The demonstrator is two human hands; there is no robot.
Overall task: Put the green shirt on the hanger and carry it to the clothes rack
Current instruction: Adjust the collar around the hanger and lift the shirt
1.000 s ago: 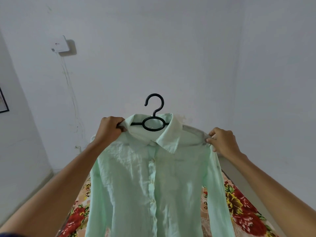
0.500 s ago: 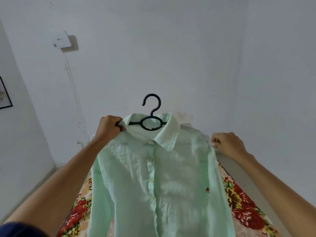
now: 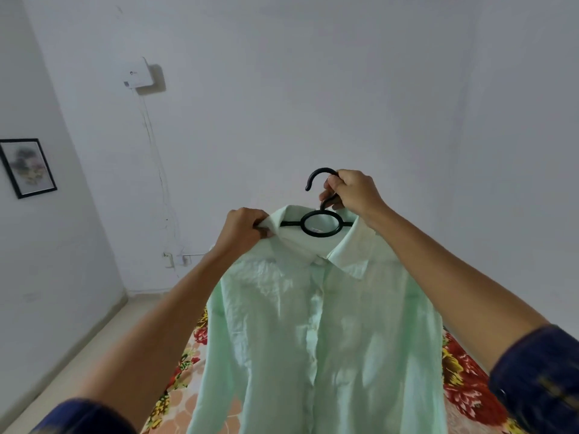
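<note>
Now both hands grip — left hand (image 3: 242,231) pinches green shirt (image 3: 316,333), right hand (image 3: 354,192) clasps hanger (image 3: 319,227).

shirt (image 3: 316,333) on hanger (image 3: 319,225), above bedspread (image 3: 178,386)

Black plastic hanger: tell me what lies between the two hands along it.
Head view: between the left hand and right hand lie the mint-green shirt's collar and the black plastic hanger's oval ring.

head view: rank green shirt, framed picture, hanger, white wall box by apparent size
1. green shirt, by far the largest
2. hanger, mostly hidden under the collar
3. framed picture
4. white wall box
Hanger vs picture unsure: the hanger is nearer and partly covered.
</note>
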